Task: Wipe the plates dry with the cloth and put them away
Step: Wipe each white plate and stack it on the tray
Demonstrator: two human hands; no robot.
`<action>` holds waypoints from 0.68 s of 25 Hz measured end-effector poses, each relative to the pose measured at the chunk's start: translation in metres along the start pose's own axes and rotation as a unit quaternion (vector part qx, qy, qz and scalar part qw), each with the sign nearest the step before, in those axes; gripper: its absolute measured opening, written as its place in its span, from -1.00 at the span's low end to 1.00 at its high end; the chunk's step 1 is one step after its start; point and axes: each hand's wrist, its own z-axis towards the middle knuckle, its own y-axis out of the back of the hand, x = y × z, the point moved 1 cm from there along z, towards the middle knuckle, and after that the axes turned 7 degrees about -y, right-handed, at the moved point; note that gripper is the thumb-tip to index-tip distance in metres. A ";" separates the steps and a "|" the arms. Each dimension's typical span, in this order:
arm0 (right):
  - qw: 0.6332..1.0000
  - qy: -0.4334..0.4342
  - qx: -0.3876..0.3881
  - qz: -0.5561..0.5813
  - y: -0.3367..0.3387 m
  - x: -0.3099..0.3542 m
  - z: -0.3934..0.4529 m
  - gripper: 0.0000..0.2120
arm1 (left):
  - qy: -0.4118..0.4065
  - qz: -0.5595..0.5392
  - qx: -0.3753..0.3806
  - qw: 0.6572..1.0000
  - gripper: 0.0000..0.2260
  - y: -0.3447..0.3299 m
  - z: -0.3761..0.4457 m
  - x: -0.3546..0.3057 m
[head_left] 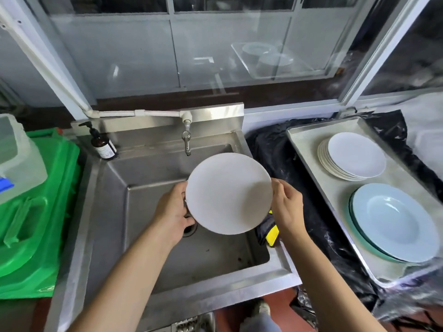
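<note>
The white plate (229, 194) sits tilted over the steel sink (134, 212), pinched at its rim between your left hand (173, 212) and right hand (286, 207). The dark cloth with a yellow patch (269, 230) lies just under its right edge, on the basin lip. A damp rim held only by fingertips could slip and strike the metal below, so grip firmly. To your right, a tray (302, 140) on the black-covered counter (271, 149) holds stacked white plates (352, 156) and pale blue dishes (395, 224). Windows run behind the tap (186, 140).

Plate (229, 194) above sink (148, 178), tray (302, 140) right.
</note>
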 end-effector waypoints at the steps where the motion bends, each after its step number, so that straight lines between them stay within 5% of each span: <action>1: 1.000 -0.011 -0.008 0.015 0.008 0.000 0.004 -0.70 | -0.001 0.003 0.003 1.000 -0.87 -0.011 0.000 -0.001; 17: 0.982 -0.097 -0.155 0.048 0.234 -0.053 0.201 -0.87 | 0.018 0.123 0.083 0.989 -0.71 -0.315 0.042 0.066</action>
